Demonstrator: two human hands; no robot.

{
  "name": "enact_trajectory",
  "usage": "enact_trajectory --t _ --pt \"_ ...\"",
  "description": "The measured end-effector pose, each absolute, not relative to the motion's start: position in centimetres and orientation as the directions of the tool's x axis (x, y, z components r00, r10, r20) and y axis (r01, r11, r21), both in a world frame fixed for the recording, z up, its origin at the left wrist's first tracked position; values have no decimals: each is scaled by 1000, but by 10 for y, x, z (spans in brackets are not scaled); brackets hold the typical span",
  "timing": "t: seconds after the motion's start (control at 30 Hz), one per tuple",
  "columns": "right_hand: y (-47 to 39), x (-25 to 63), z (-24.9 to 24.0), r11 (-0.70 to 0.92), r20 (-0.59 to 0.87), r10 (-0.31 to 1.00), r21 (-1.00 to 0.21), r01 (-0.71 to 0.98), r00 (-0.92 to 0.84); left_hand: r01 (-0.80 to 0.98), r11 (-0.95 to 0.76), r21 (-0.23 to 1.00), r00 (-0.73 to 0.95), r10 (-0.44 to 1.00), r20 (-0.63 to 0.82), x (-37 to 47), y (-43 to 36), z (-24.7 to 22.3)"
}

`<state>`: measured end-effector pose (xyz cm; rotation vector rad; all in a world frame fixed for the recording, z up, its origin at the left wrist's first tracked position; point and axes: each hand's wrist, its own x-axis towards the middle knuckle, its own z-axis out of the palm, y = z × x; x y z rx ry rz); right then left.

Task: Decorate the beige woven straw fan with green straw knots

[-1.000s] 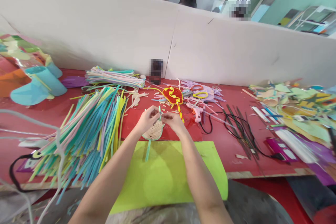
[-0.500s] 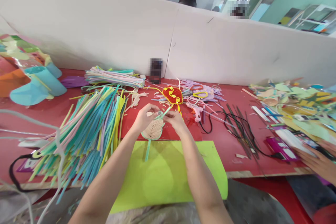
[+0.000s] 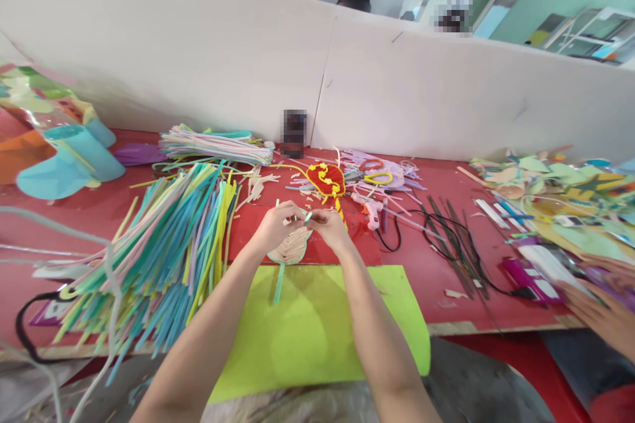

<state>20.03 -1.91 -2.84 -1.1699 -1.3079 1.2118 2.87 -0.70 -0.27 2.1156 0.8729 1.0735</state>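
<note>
A leaf shape (image 3: pixel 288 248) made of cream pipe cleaners with a pale green outline and stem lies on the red mat, its top partly hidden by my hands. My left hand (image 3: pixel 278 225) is closed in a pinch at the leaf's upper left edge. Opposite it, my right hand (image 3: pixel 328 226) pinches a short green pipe cleaner end (image 3: pixel 308 217) at the leaf's tip. The fingertips of both hands nearly meet. Just beyond them is a red heart-like piece (image 3: pixel 326 180) edged and knotted in yellow.
Bundled pipe cleaners (image 3: pixel 163 251) fill the left side. A pink glue gun (image 3: pixel 372 211) with a black cable lies to the right, near dark rods (image 3: pixel 456 251). A lime green sheet (image 3: pixel 317 337) covers the front edge. Another person's hands (image 3: pixel 600 304) work at far right.
The green pipe cleaner end that slanted up to the right between my hands is now bent down at the fingertips. Both hands have drawn slightly closer. The other person's hands at right have shifted.
</note>
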Motion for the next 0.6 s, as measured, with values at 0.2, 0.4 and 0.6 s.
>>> enact_trajectory --t 0.2,0.4,0.6 --pt "-17 200 -32 83 82 996 -996 19 -26 343 -646 681 542 729 418 28 -8 -1" --pt "-19 201 -20 54 56 986 -998 13 155 358 -606 710 393 788 474 26 -4 -4" --pt "-20 197 -18 55 49 993 -997 -49 112 478 -602 640 419 796 436 27 0 -9"
